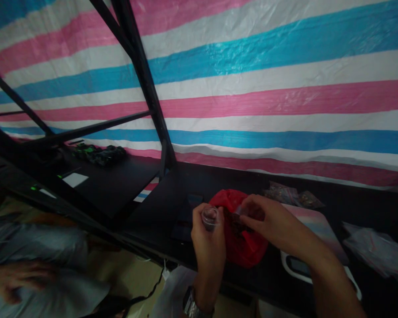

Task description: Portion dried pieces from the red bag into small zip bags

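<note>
My left hand (207, 234) is wrapped round a small clear plastic cup (210, 217), its round mouth turned up toward me. Just right of it a red plastic bag (248, 254) lies open on the black table, with small dark brown pieces (236, 223) inside. Over the bag's mouth, my right hand (260, 216) has thumb and fingers pinched together on a small translucent piece (239, 210), too blurred to name. Under my right forearm sits a white digital scale (322, 229) with a grey display (297, 266).
Clear zip bags (378, 249) lie at the right; filled small bags (292, 194) lie behind the scale. A dark flat object (182, 229) is left of my left hand. Black frame posts (149, 84) stand before a striped sheet (268, 106). Another person's hand (20, 278) rests at lower left.
</note>
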`<state>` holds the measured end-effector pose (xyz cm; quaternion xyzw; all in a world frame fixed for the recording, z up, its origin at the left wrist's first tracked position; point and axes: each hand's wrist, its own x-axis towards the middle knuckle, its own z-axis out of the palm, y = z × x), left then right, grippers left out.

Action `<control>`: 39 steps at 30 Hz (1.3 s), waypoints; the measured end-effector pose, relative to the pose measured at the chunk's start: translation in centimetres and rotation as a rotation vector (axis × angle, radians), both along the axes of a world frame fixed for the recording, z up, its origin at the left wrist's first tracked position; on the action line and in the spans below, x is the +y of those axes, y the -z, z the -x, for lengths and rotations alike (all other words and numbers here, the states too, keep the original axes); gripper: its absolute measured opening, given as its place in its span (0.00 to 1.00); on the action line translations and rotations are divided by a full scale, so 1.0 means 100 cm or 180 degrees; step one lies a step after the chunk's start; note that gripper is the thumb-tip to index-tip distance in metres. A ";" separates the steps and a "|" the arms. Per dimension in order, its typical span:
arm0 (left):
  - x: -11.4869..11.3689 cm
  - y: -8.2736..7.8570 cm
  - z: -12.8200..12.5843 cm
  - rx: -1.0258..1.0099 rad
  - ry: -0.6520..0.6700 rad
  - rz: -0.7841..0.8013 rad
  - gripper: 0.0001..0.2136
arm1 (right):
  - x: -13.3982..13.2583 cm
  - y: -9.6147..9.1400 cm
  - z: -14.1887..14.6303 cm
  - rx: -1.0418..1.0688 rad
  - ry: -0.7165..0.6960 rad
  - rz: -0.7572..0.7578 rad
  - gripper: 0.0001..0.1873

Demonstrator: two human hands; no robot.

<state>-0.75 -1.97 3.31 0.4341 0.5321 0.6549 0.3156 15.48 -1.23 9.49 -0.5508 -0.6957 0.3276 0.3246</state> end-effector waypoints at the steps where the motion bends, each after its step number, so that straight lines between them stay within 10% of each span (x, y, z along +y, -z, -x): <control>1: -0.001 0.000 0.003 -0.0012 -0.0188 0.0025 0.12 | 0.002 0.005 0.001 -0.0101 -0.0100 0.0124 0.02; 13: -0.001 0.021 0.006 -0.0016 0.0027 0.0337 0.13 | 0.050 0.060 0.055 -0.0671 0.0533 -0.0481 0.08; 39: 0.014 0.018 0.002 -0.0787 0.0081 0.0177 0.20 | 0.037 0.039 0.031 -0.0011 0.0442 0.0519 0.03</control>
